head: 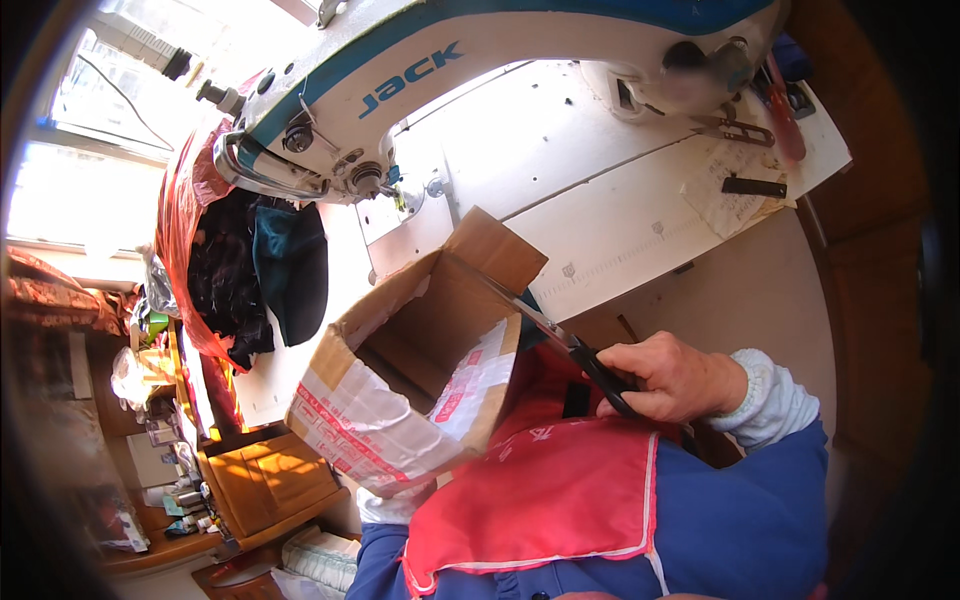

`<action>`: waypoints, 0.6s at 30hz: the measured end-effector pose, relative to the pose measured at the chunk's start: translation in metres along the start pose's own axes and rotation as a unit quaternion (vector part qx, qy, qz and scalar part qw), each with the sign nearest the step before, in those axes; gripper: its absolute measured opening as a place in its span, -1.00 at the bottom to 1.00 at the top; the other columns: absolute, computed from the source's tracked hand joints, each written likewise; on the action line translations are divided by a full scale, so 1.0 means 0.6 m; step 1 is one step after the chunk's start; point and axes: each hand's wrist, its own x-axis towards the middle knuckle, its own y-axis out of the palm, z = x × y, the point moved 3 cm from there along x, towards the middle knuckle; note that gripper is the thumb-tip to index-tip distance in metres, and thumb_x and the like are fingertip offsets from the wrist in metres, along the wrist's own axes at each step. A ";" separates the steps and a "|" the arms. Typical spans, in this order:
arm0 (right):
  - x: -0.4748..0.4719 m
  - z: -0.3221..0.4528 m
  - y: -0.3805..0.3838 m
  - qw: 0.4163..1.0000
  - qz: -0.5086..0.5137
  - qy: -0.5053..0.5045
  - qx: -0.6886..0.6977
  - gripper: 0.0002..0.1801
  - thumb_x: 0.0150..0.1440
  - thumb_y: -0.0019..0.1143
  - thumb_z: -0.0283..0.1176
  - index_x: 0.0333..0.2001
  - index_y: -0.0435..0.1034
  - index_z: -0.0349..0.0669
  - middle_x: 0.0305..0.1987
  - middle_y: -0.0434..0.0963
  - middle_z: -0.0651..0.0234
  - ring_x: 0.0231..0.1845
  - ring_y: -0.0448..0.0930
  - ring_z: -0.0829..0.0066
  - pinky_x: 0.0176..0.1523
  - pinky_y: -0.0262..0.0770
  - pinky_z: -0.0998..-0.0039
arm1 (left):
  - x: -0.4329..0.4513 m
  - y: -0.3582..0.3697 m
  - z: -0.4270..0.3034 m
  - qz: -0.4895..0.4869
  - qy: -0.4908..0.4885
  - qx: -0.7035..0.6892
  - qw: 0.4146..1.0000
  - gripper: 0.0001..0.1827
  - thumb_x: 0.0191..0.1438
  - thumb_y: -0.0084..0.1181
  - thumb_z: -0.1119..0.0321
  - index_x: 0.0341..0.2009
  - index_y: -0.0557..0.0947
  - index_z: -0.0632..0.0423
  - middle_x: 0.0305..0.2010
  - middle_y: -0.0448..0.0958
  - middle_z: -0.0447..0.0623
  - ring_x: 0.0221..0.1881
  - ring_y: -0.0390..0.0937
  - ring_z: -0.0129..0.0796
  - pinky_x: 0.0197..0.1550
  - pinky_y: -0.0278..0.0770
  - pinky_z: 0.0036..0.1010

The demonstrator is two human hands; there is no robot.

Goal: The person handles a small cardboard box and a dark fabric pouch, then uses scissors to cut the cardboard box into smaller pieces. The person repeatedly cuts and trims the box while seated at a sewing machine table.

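An open cardboard box (390, 435) with packing tape bearing red print is tilted in front of my chest. One flap (499, 251) stands out at its upper right, and the inside looks hollow. My right hand (660, 379) grips the black handles of a pair of scissors (592, 367). The scissors' metal blades lie along the base of that flap, at the box's upper right edge. My left hand is out of sight behind the box; only its white cuff (394, 504) shows below.
A Jack sewing machine (420, 82) stands on a white table (600, 240) beyond the box. Thread snips (735, 131), a red-handled tool (784, 124) and a dark bar (754, 187) lie at the right. Dark cloth (289, 262) and a red plastic bag (184, 247) are at the left.
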 end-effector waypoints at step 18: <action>0.001 -0.015 -0.023 0.994 0.026 0.100 0.038 -0.67 0.13 0.34 -0.41 -0.09 0.46 -0.35 -0.51 0.58 0.25 -0.56 0.54 0.49 -0.43 0.45 0.47 | -0.005 0.016 0.011 0.022 0.040 0.026 0.999 -0.44 0.35 0.04 0.01 0.30 0.43 0.07 0.22 0.50 0.15 0.14 0.53 -0.07 0.22 0.47 -0.25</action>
